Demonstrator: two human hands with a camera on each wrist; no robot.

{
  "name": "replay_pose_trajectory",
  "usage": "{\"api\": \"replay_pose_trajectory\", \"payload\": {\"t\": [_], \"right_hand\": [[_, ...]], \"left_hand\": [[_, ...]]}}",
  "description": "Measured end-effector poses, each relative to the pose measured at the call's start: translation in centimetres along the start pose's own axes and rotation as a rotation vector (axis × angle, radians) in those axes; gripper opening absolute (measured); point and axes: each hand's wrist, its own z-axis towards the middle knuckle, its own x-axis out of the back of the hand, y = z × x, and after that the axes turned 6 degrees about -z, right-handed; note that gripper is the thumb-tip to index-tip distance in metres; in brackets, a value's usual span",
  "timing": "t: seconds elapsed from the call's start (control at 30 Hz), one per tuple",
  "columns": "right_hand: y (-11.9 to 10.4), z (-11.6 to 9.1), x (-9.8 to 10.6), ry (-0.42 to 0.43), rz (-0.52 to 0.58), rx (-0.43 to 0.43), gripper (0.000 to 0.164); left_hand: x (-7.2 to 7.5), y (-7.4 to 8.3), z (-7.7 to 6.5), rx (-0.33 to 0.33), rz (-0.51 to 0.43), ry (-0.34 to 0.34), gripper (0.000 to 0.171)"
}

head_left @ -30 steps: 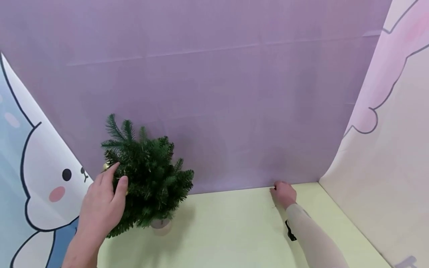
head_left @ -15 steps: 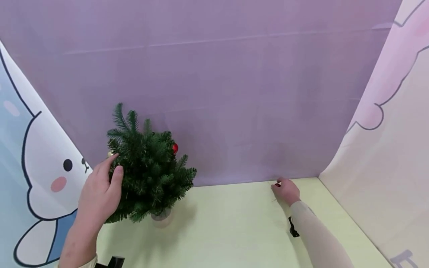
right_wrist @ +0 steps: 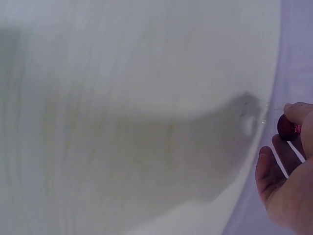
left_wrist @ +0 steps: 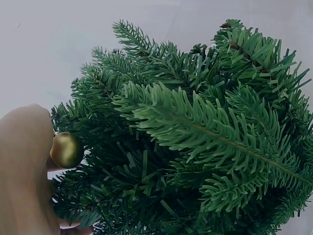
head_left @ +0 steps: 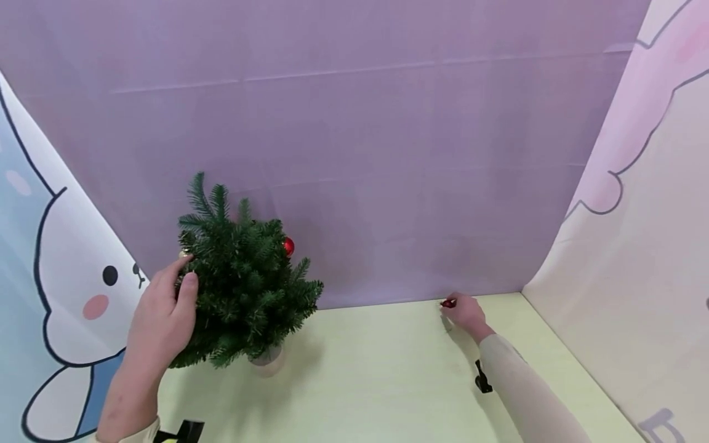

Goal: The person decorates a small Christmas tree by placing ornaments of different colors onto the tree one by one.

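A small artificial Christmas tree (head_left: 249, 283) stands on the table at the left in the head view. Along its left side lies my left hand (head_left: 160, 323), thumb and fingers extended among the outer needles. A gold bauble (left_wrist: 67, 150) hangs right beside that hand in the left wrist view. On the tree's right side shows a red bauble (head_left: 288, 247). Far to the right, by the back edge of the table, my right hand (head_left: 468, 314) pinches a dark red bauble (right_wrist: 287, 128) between thumb and fingers. A thin loop of thread shows near its fingertips.
The pale yellow table (head_left: 376, 375) meets a purple backdrop (head_left: 376, 154) at the back. Printed cartoon panels rise on both sides. A pale round base (head_left: 268, 364) carries the tree. Black straps (head_left: 483, 378) hang at both wrists.
The red bauble in my right hand has come into view as that hand shifts slightly left. The red bauble on the tree now shows too. My left hand stays at the tree.
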Motion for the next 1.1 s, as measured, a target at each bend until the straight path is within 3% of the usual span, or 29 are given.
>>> {"api": "replay_pose_trajectory", "payload": {"t": [0.33,0.53,0.7,1.1], "right_hand": [[-4.9,-0.2,2.0,0.019,0.129,0.095,0.023],[-9.6,-2.0,4.2,0.002,0.253,0.177,0.025],[-12.2,-3.5,5.5,-0.004,0.330,0.249,0.024],[-16.1,-6.3,8.0,-0.014,0.351,0.327,0.020]], "left_hand": [[-0.1,-0.1,0.1,0.020,0.001,-0.001,0.052],[0.1,-0.4,-0.1,0.001,-0.021,0.007,0.051],[0.2,-0.4,-0.3,-0.004,-0.028,0.002,0.050],[0.1,-0.5,-0.3,-0.004,-0.036,0.006,0.050]]}}
